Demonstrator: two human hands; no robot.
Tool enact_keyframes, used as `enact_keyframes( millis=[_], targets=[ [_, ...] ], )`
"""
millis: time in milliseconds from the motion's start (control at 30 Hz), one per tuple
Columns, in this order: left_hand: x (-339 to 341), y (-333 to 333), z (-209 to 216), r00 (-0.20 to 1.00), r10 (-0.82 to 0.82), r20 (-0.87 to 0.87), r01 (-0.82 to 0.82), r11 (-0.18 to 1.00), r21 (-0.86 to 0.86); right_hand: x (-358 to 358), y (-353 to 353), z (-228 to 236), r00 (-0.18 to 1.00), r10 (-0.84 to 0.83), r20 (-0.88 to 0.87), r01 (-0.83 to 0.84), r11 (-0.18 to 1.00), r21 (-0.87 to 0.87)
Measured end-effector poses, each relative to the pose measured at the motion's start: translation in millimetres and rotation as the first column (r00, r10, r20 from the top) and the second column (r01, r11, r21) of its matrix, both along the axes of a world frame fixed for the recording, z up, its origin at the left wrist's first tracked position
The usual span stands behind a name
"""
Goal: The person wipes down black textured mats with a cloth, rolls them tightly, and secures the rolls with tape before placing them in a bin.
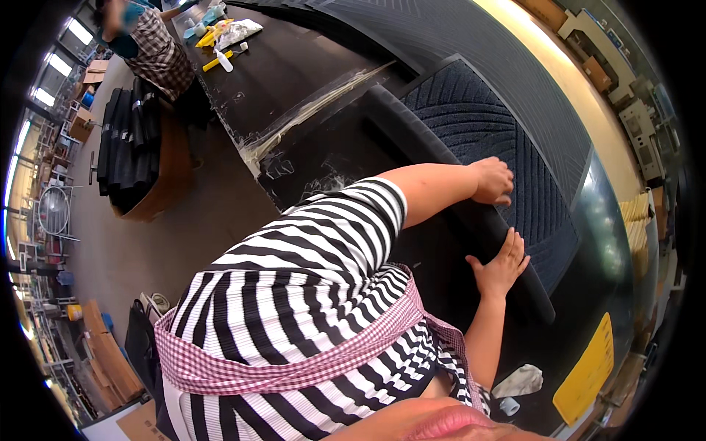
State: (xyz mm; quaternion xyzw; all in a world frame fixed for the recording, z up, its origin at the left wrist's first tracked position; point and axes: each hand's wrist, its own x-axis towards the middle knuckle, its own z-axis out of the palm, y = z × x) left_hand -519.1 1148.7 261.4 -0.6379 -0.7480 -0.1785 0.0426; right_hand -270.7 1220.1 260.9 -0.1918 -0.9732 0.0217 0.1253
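A dark floor mat (540, 184) with a ribbed, curved-line pattern lies on the black table, its near side rolled into a long smooth tube (415, 136). My left hand (491, 181) is at the far side of the tube, over the ribbed face, with its fingers curled. Whether anything is inside those fingers is hidden. Nearer to me, my right hand (500, 268) lies across the tube, thumb and fingers spread apart. The tube runs on past both hands, from the far left to the near right.
Large patterned sheets (441, 37) lie stacked beyond the mat. A yellow board (585, 371), a crumpled white cloth (518, 382) and a small pale cylinder (509, 406) are at the near right. Rolled mats (132, 140) fill a brown box. A co-worker (156, 51) stands beside bottles (223, 62).
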Motion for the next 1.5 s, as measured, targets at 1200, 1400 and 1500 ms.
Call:
enact_keyframes(
  millis=[1200, 1400, 1500],
  targets=[
    [42, -361, 43, 0.881, 0.464, 0.093, -0.355, 0.777, -0.520, 323, -28, -36, 0.787, -0.617, -0.015, 0.402, 0.531, -0.746],
    [-43, -433, 0, 0.255, 0.965, 0.067, -0.863, 0.258, -0.434, 329, -54, -41, 0.723, -0.674, -0.152, 0.023, 0.243, -0.970],
    [-60, -437, -1, 0.280, 0.959, -0.033, -0.750, 0.197, -0.632, 335, -63, -43, 0.718, -0.661, -0.216, -0.172, 0.132, -0.976]
  ],
)
